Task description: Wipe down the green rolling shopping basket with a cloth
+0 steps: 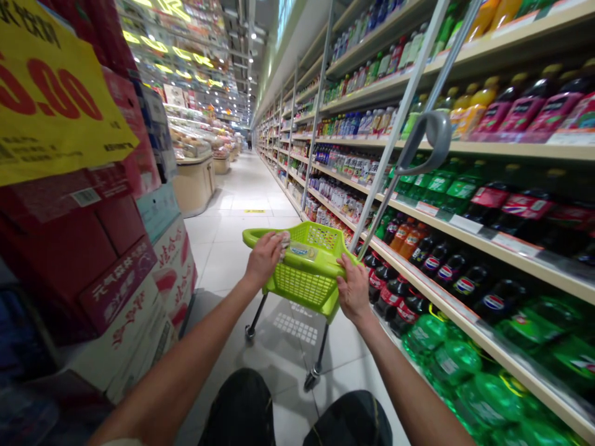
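Lime-green plastic shopping trolley (302,282) w/ mesh sides, thin metal legs, small castors (312,378), standing on pale floor tiles (223,260) in a supermarket aisle, just beside drinks shelves (465,207). Small label (303,251) on the top rim (320,263), text too small to read. Pepsi bottles (493,302) on the right; yellow price sign (60,93) on the left reads "0.00". Trolley faces fwd down the aisle, long axis across the body, slightly skewed. Left hand (264,259) & right hand (353,290) both closed on the rim, well apart, narrow grip; pale scrap (282,240) at left fingers, can't tell what.
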